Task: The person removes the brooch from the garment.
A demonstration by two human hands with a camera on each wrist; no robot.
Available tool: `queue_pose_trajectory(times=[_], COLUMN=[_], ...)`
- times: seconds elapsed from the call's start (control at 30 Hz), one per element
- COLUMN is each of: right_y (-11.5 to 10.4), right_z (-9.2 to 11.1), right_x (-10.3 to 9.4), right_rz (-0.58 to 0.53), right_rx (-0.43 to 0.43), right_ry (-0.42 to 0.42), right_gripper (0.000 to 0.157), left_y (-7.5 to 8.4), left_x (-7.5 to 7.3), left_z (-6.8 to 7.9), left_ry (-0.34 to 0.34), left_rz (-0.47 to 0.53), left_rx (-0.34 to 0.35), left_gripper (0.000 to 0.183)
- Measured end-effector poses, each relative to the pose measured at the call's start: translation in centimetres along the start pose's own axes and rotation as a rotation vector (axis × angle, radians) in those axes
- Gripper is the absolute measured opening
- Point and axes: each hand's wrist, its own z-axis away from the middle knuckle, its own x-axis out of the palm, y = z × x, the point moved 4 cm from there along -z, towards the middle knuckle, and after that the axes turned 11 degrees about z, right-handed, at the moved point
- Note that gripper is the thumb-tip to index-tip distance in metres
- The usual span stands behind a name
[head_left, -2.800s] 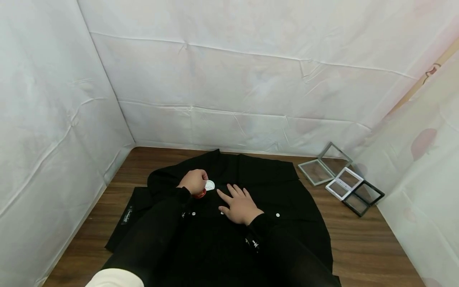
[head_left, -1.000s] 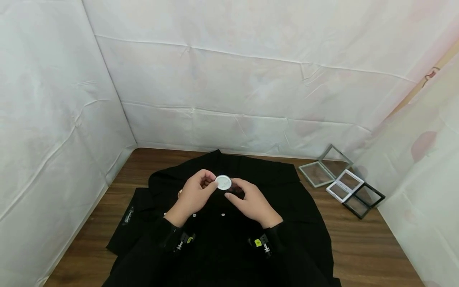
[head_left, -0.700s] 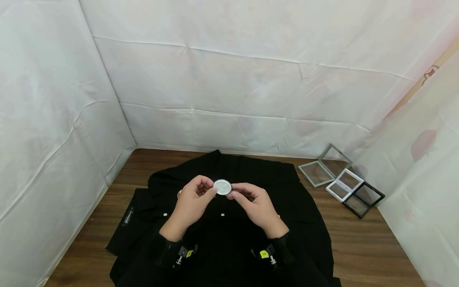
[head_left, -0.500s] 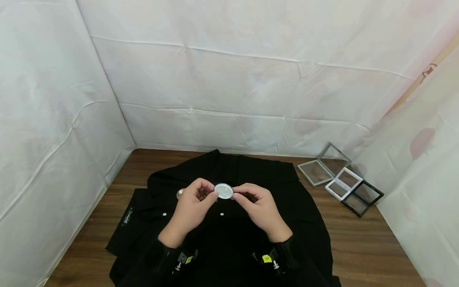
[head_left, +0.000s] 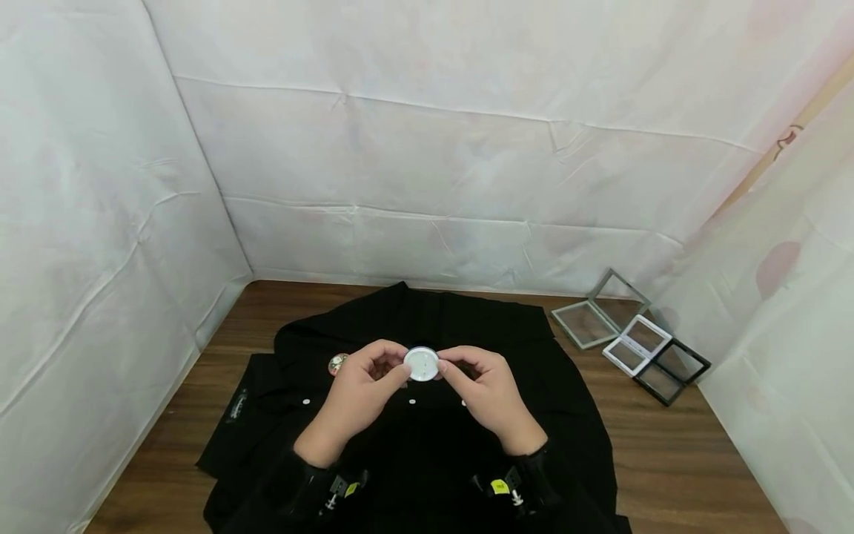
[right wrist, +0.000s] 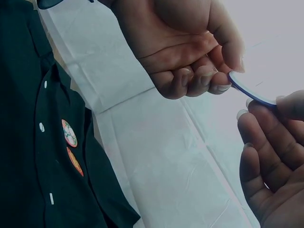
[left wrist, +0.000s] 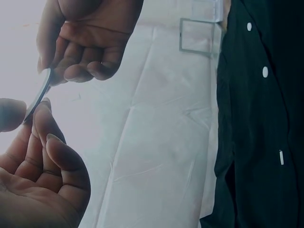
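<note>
A round badge [head_left: 422,364], with a pale face and a darker rim, is raised over a black shirt [head_left: 520,371] spread on the table. My left hand [head_left: 363,386] pinches its left edge between thumb and fingers. At the opposite edge, my right hand [head_left: 490,393] holds it with thumb and forefinger. The wrist views show the badge [left wrist: 39,97] nearly edge-on, and in the right wrist view its rim [right wrist: 254,95] looks blue. Two patterned badges lie on the shirt, one red and white [right wrist: 69,133], one orange [right wrist: 74,161]; my left hand partly covers that area in the head view.
Several open, hinged square frames stand or lie at the right: a grey-green one [head_left: 579,345], a white one [head_left: 619,363] and a black one [head_left: 657,397]. White sheeting [head_left: 427,163] walls the back and sides of the brown wooden table [head_left: 700,460].
Earlier my right hand lay spread on the shirt while my left was at a white disc. Both hands then raised the badge, my right thumb closed on it, and it shifted slightly toward me.
</note>
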Motion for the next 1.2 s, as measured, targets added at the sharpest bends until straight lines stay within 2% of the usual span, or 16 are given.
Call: queue_pose_trajectory(times=[0.13, 0.47, 0.77, 1.0, 1.2], right_y=[0.1, 0.1, 0.1, 0.0, 0.0], right_z=[0.0, 0.2, 0.3, 0.3, 0.1], right_x=[0.0, 0.5, 1.0, 1.3, 1.3], right_rz=[0.003, 0.01, 0.023, 0.043, 0.067], right_rx=[0.016, 0.019, 0.028, -0.011, 0.02], right_ry=[-0.008, -0.052, -0.056, -0.035, -0.014], right_gripper=[0.014, 0.015, 0.016, 0.019, 0.015], left_y=[0.1, -0.4, -0.4, -0.4, -0.3], left_x=[0.1, 0.0, 0.0, 0.1, 0.2], left_z=[0.0, 0.3, 0.2, 0.2, 0.2], left_ry=[0.007, 0.084, 0.078, 0.072, 0.074], left_rz=[-0.01, -0.069, -0.098, -0.099, -0.099], left_rx=[0.014, 0.044, 0.035, 0.022, 0.031], left_gripper=[0.005, 0.011, 0.014, 0.013, 0.014])
